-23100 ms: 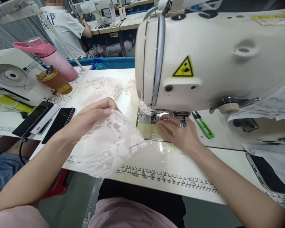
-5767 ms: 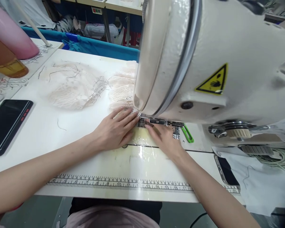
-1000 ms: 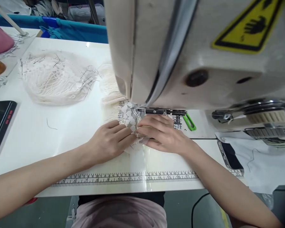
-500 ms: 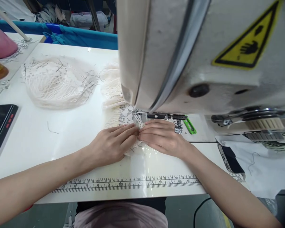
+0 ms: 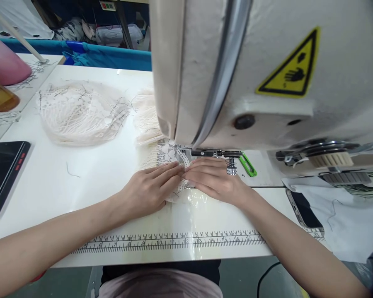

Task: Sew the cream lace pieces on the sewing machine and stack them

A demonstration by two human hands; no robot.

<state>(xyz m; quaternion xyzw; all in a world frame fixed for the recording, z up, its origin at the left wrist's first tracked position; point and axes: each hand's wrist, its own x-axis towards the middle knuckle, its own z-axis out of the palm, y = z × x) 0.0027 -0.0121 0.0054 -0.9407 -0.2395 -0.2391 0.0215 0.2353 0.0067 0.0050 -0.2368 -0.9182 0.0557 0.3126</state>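
Fingers: pressed together on left hand and right hand; any pinch hidden.
Lace: held beneath them, partly covered by machine head beyond.
Stitching: probably part-done; nearer edge presumably left.

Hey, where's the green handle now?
Right of centre in the head view, the green handle lies just beyond the right hand, right of the coiled spring, its far end hidden by the sewing machine.
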